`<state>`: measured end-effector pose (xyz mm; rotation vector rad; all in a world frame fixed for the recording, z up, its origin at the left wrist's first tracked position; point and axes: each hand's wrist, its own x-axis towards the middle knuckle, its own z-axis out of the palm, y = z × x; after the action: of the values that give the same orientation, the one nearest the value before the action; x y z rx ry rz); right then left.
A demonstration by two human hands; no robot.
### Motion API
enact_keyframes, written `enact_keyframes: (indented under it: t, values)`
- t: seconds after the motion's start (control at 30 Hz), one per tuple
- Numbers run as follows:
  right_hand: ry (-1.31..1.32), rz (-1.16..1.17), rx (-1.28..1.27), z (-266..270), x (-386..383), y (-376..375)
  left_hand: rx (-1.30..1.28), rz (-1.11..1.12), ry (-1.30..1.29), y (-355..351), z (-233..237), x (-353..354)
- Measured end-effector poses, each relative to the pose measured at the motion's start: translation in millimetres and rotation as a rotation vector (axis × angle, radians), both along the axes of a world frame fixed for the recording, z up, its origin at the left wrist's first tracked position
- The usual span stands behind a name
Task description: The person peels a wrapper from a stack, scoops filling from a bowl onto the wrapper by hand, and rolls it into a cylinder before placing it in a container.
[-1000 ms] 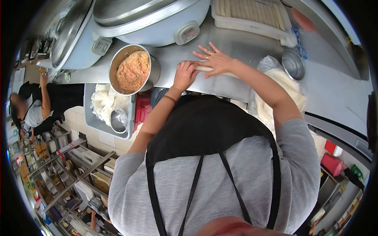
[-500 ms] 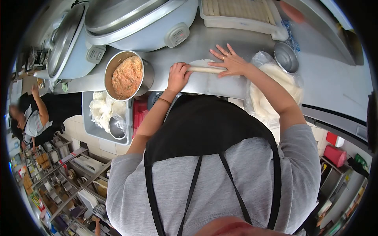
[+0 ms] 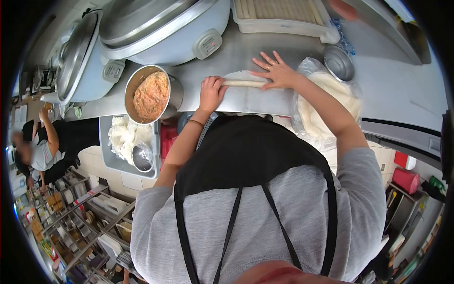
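Note:
A long pale spring roll lies on the steel counter, with a thin flap of wrapper spread flat along its far side. My left hand is closed, its fingers curled over the roll's left end. At the other end, my right hand is open with fingers spread; its thumb side touches the roll. Close by my right forearm sits a stack of round wrappers in clear plastic, a metal bowl beside it. Left of my left hand stands a metal pot of orange minced filling.
Two large lidded cookers stand at the back left. A plastic tray of several rolls is at the back. Below the counter edge, a grey tub holds white stuff and a metal bowl. Another person stands far left, near shelving.
The view has shifted slightly. Both hands stay at the ends of the roll, with hardly any movement. The other person's raised arm has lowered a little.

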<state>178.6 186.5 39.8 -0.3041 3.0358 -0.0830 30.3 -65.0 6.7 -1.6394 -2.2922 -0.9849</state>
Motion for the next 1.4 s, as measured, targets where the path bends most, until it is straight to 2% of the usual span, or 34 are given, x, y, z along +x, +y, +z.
enact_keyframes:
  t: [0.2,0.27,0.3,0.37,0.47,0.53,0.57,0.6,0.63,0.77,0.83,0.87,0.93,1.0,1.07,1.27,1.33,1.4]
  values:
    - [-0.174,-0.092,0.071,31,51,6,-0.034,0.000,-0.049,-3,6,3]
    - [0.231,-0.125,-0.034,8,54,-9,0.011,-0.018,0.085,-3,16,11]
    - [0.231,-0.126,-0.033,-4,55,-24,0.011,-0.020,0.086,-3,17,17]
    - [0.371,-0.181,-0.196,-24,49,-56,-0.094,-0.203,0.133,-3,15,28]
    - [0.512,-0.283,-0.100,-36,33,-70,-0.180,-0.221,0.205,5,5,22]
    - [0.494,-0.348,-0.138,-31,21,-70,-0.129,-0.202,0.240,20,9,13]
    - [0.477,-0.406,-0.171,-28,17,-68,-0.148,-0.198,0.166,25,9,8]
    - [0.480,-0.408,-0.172,-29,16,-67,-0.166,-0.195,0.094,29,9,4]
    - [0.490,-0.407,-0.199,-30,15,-66,-0.091,-0.196,0.122,32,9,1]
    - [0.455,-0.409,-0.266,-29,15,-64,-0.115,-0.219,0.099,30,10,-1]
    - [0.486,-0.408,-0.219,-21,16,-66,-0.257,-0.182,0.057,27,20,3]
    - [0.516,-0.407,-0.171,-17,17,-67,-0.255,-0.182,0.061,25,22,8]
    - [0.560,-0.354,-0.159,-17,27,-74,-0.090,-0.223,0.160,22,27,23]
    - [0.597,-0.301,-0.153,-24,32,-76,-0.147,-0.286,0.116,19,15,31]
    - [0.595,-0.245,-0.101,-35,30,-71,-0.124,-0.314,0.180,26,3,27]
    - [0.548,-0.385,-0.120,-34,-2,-51,-0.056,-0.268,0.151,64,3,0]
    - [0.524,-0.398,-0.143,-33,-5,-49,-0.099,-0.255,0.003,68,4,-4]
    - [0.501,-0.409,-0.166,-35,-4,-50,-0.087,-0.248,0.009,66,2,-2]
